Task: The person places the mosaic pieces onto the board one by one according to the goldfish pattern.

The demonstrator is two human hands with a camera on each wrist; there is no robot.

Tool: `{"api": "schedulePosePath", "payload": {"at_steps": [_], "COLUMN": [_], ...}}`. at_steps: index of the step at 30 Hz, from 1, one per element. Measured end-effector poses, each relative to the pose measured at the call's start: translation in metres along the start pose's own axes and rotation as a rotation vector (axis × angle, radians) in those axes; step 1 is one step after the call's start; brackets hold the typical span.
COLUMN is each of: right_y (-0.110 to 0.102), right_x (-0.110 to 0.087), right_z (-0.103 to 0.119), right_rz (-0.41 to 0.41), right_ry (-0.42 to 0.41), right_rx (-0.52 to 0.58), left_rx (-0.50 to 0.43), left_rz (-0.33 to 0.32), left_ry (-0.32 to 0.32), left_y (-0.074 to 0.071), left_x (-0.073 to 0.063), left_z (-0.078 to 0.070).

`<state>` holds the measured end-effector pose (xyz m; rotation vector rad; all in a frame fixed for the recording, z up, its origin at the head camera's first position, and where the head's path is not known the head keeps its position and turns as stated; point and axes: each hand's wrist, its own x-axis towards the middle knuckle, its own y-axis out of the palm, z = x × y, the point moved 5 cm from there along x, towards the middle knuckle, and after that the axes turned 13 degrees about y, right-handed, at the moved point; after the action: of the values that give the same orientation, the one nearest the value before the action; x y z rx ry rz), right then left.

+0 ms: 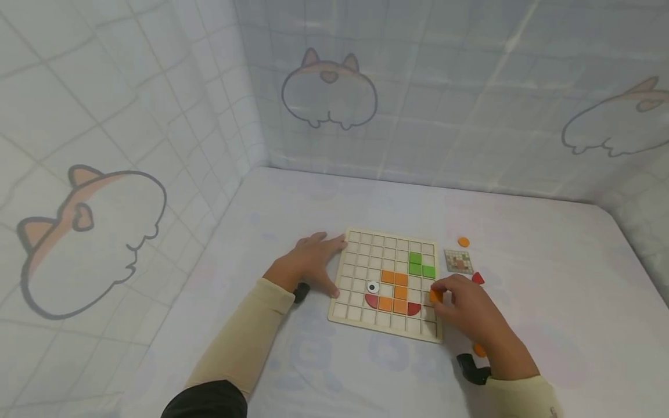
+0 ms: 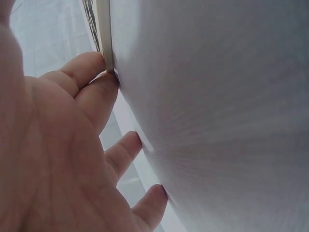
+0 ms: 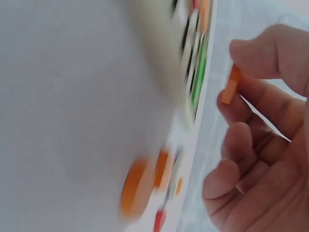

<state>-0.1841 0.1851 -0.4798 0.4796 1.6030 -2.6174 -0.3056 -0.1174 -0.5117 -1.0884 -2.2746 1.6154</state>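
Observation:
A pale wooden grid board lies flat on the white table. My left hand is spread at its left side, thumb and forefinger touching the edge; the left wrist view shows fingertips against the board's side. My right hand pinches a thin orange piece between thumb and fingers, over the board's right edge; its full outline is hidden. On the board sit orange squares, green squares, a round eye piece, and two rounded red pieces, one left and one right.
Right of the board lie a small pattern card, a round orange piece and a red triangular piece. Another orange piece is partly covered by my right wrist. Patterned curtains stand behind and left.

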Motion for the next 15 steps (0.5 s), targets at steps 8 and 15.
{"api": "schedulePosePath", "payload": {"at_steps": [8,15], "right_y": [0.02,0.042], "right_x": [0.01,0.02], "right_z": [0.054,0.076], "right_rz": [-0.009,0.043], "right_ry": [-0.137,-0.171], "right_rx": [-0.021,-0.04], "left_rx": [0.002,0.015], "left_rz": [-0.015,-0.012], "left_ry": [0.016,0.037], "left_y": [-0.001,-0.001], "left_x": [0.0,-0.001], "left_z": [0.004,0.004]}}
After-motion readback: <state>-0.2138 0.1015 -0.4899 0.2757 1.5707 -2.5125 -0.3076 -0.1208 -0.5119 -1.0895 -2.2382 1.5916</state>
